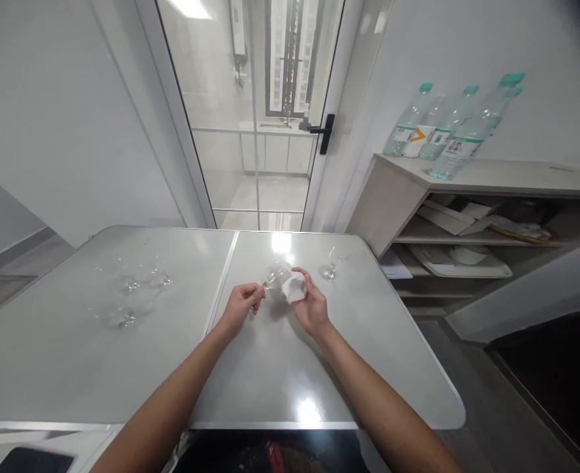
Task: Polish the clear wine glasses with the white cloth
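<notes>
Over the right half of the table, a clear stemmed glass (276,270) is tilted between my two hands. My left hand (243,303) is closed, its fingertips pinching the glass at its base or stem end. A crumpled white cloth or tissue (294,288) is in my right hand (314,303), pressed against the bowl of the glass. The fingers of that hand curl round the cloth, partly hidden behind it. Another clear stemmed glass (330,268) stands to the right, apart from my hands.
Several clear glasses (131,284) stand on the left of the pale table (265,368), faint against its surface. A white seam splits the tabletop. Beyond are a glass door (250,164) and, to the right, a shelf unit (402,190) topped with plastic bottles (460,141).
</notes>
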Available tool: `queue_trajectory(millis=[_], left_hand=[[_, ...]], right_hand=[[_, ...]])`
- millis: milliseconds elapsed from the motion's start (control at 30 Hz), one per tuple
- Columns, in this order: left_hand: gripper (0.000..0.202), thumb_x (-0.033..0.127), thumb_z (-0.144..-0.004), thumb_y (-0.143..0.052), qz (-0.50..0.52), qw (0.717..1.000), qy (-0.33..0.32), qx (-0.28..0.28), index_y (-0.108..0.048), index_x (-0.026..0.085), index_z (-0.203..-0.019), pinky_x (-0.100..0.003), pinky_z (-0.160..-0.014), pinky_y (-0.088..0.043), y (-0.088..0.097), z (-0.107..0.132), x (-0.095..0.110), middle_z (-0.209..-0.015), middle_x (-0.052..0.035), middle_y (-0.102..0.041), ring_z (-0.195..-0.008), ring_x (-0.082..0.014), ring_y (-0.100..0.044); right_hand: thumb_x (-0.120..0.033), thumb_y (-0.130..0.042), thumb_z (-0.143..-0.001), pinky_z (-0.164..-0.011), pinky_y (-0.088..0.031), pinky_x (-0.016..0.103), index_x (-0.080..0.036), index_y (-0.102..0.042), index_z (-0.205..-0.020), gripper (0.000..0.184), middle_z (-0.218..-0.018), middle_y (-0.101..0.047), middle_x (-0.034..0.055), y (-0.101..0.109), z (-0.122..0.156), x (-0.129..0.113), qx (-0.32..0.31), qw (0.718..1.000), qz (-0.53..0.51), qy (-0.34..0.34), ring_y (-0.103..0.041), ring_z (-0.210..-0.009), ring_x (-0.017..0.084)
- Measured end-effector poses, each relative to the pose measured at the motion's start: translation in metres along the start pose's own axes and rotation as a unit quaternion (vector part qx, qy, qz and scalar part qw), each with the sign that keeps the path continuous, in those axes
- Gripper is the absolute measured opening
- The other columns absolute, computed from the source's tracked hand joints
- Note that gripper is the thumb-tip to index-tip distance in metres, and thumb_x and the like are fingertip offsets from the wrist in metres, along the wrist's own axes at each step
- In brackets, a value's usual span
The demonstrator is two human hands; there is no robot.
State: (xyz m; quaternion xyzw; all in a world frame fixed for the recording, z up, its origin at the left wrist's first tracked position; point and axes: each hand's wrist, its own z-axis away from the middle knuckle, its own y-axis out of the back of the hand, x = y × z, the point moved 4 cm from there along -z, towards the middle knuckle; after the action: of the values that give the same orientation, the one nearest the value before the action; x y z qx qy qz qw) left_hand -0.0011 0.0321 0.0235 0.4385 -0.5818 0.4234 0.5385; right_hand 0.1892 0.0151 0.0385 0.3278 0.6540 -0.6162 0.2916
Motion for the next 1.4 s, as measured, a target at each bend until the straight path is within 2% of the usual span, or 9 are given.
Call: queue_trajectory(millis=[133,467,633,767,933,1000,1100,1233,1400], left_hand=[[0.043,0.053,-0.088,-0.07,0.104,0.985,0.109,-0.084,-0.059,0.016,-0.072,-0.022,-0.043,-0.029,-0.01,0.004,-0.005,-0.059,0.0024,-0.044,-0.05,-0.0091,-0.038],[0.045,0.049,-0.08,-0.077,0.188,0.907,0.294,-0.234,-0.047,0.019,-0.066,-0.019,-0.037,-0.012,-0.02,0.019,0.001,-0.061,0.0028,-0.034,-0.05,-0.0076,-0.026],[0.045,0.052,-0.083,-0.076,0.105,0.95,0.199,-0.216,-0.052,0.017,-0.067,-0.021,-0.041,-0.022,-0.02,0.015,-0.002,-0.058,0.0024,-0.042,-0.048,-0.007,-0.03],[0.049,0.054,-0.086,-0.071,-0.065,0.991,0.041,-0.112,-0.055,0.017,-0.06,-0.025,-0.048,-0.03,-0.019,0.008,0.0,-0.052,0.0016,-0.045,-0.049,-0.0101,-0.039],[0.034,0.041,-0.088,-0.067,-0.249,0.962,-0.112,0.02,-0.062,0.018,-0.064,-0.026,-0.061,-0.039,-0.022,0.01,0.011,-0.064,-0.0019,-0.057,-0.063,-0.0144,-0.047],[0.035,0.043,-0.088,-0.068,-0.236,0.967,-0.098,0.007,-0.062,0.018,-0.065,-0.026,-0.06,-0.04,-0.023,0.011,0.009,-0.063,-0.0023,-0.058,-0.062,-0.0144,-0.048],[0.047,0.054,-0.089,-0.067,-0.082,0.991,0.046,-0.094,-0.056,0.018,-0.061,-0.025,-0.049,-0.039,-0.026,0.01,-0.003,-0.055,-0.001,-0.052,-0.049,-0.0121,-0.045],[0.046,0.056,-0.082,-0.075,0.129,0.932,0.24,-0.239,-0.054,0.018,-0.067,-0.023,-0.041,-0.034,-0.032,0.017,-0.013,-0.054,0.0037,-0.041,-0.044,-0.0093,-0.037],[0.05,0.058,-0.088,-0.068,0.0,0.987,0.1,-0.129,-0.053,0.018,-0.062,-0.025,-0.044,-0.036,-0.027,0.011,-0.012,-0.051,0.0025,-0.042,-0.044,-0.0104,-0.038]], right_hand=[[-0.047,-0.063,-0.087,-0.095,-0.055,0.044,-0.03,-0.06,-0.14,0.056,-0.131,-0.07,0.0057,-0.008,0.01,0.003,-0.05,0.998,-0.024,-0.031,-0.067,-0.113,0.027],[-0.046,-0.095,-0.057,-0.099,-0.056,0.046,-0.028,-0.064,-0.133,0.084,-0.148,-0.06,0.0118,-0.014,0.014,-0.003,-0.143,0.989,0.008,-0.038,-0.062,-0.127,0.034],[-0.043,-0.095,-0.056,-0.1,-0.055,0.046,-0.026,-0.069,-0.124,0.076,-0.142,-0.066,0.0122,-0.015,0.014,-0.001,-0.183,0.98,0.009,-0.076,-0.065,-0.123,0.034],[-0.035,-0.094,-0.059,-0.095,-0.056,0.044,-0.026,-0.069,-0.116,0.064,-0.118,-0.076,0.0087,-0.012,0.009,0.008,-0.136,0.989,0.023,-0.054,-0.071,-0.111,0.031],[-0.03,-0.088,-0.069,-0.09,-0.056,0.04,-0.025,-0.069,-0.111,0.047,-0.1,-0.078,0.005,-0.012,0.005,0.019,-0.034,0.999,0.011,-0.002,-0.073,-0.097,0.026],[-0.031,-0.087,-0.069,-0.085,-0.057,0.037,-0.025,-0.068,-0.112,0.047,-0.098,-0.077,0.0036,-0.009,0.005,0.022,-0.005,1.0,0.002,0.003,-0.072,-0.092,0.025],[-0.037,-0.086,-0.066,-0.079,-0.058,0.036,-0.027,-0.067,-0.113,0.052,-0.099,-0.075,0.0037,0.0,0.004,0.023,-0.011,1.0,-0.003,-0.008,-0.071,-0.092,0.025],[-0.048,-0.082,-0.064,-0.079,-0.059,0.041,-0.027,-0.068,-0.112,0.054,-0.104,-0.074,0.0078,0.005,0.006,0.019,-0.069,0.997,-0.007,-0.016,-0.07,-0.103,0.031],[-0.035,-0.082,-0.069,-0.083,-0.058,0.038,-0.026,-0.069,-0.111,0.045,-0.102,-0.075,0.0055,-0.004,0.006,0.018,-0.041,0.999,-0.006,0.003,-0.071,-0.1,0.027]])
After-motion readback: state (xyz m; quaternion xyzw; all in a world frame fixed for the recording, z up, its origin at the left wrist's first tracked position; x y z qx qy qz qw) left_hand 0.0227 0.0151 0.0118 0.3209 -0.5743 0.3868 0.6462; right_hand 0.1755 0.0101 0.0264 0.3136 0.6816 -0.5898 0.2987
